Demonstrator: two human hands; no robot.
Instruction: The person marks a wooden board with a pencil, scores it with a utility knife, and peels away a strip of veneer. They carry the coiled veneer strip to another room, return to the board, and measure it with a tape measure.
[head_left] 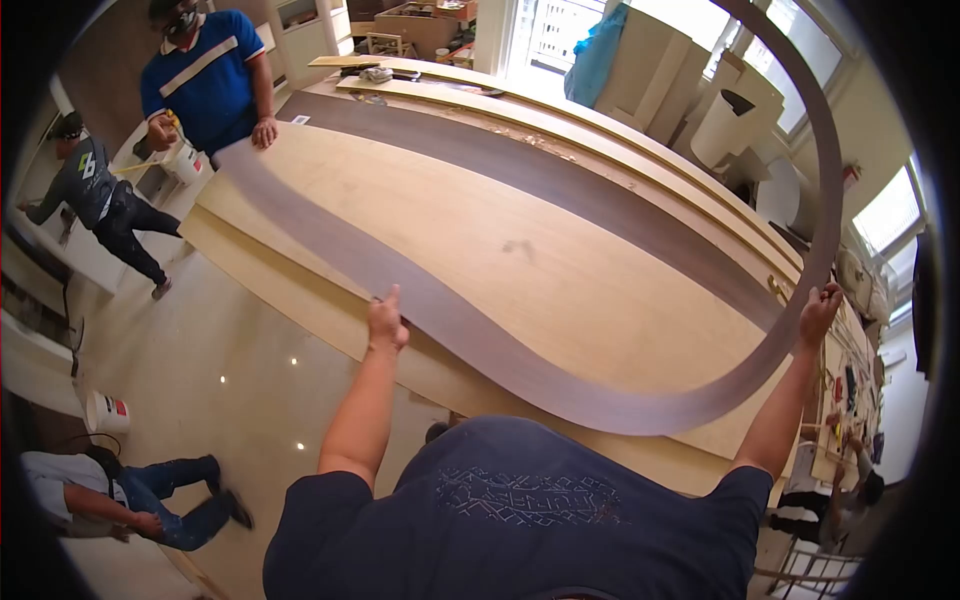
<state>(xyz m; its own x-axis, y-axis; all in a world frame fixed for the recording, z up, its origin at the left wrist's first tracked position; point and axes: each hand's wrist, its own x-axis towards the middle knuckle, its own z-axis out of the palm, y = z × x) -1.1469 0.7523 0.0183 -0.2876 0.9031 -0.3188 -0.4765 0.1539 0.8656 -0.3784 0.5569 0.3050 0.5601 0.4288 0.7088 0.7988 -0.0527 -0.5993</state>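
1. The person is standing at the near end of a long pale board (560, 270) lying flat and running away toward the far side of the room.
2. A long dark strip (480, 345) is lying along the board, bending round at the near end and rising in a wide arc on the right, up past the top of the view.
3. The left hand (386, 325) is resting on the strip's near edge, fingers mostly curled and 1 finger stretching out along it; whether it is pinching the edge or only pressing on it cannot be told.
4. The right hand (820, 308) is closing round the rising part of the strip, just beside the board's right edge, and is bearing it up.
5. At the far end a co-worker in a blue shirt (205, 75) is pressing a hand (265, 132) on the strip's other end.
6. A second dark strip (560, 185) is already lying flat farther along the board.
7. The step in hand appears to be laying the strip down along the board, with the far part down and the raised arc not yet down.
8. A next move is likely calling for the right hand to lower the arc slowly while the left is steadying the edge, so the thin strip is not kinking.
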